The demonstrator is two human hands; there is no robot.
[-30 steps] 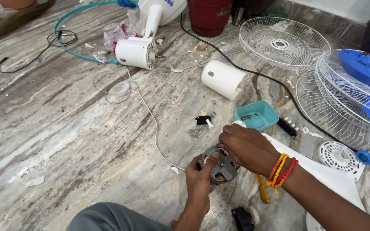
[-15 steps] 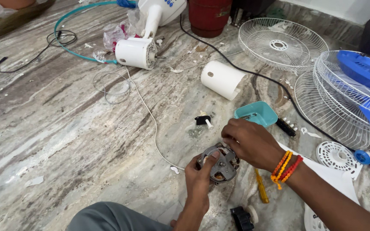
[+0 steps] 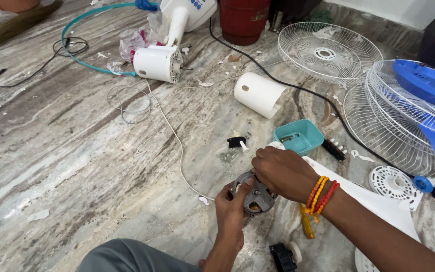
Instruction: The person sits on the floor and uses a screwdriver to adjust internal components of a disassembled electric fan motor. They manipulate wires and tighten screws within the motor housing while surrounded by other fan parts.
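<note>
Motor (image 3: 256,197): top hidden under right hand (image 3: 283,171).
Blue fan blade (image 3: 429,100): cut by right edge.
Red bucket (image 3: 243,20): top cropped.

1 head view, steep downward, close over hands (image 3: 258,191), floor (image 3: 76,151)

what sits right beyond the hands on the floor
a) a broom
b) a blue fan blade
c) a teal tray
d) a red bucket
c: the teal tray lies just past the right hand, which works with the left hand on the grey motor; the other things lie farther off.
</note>
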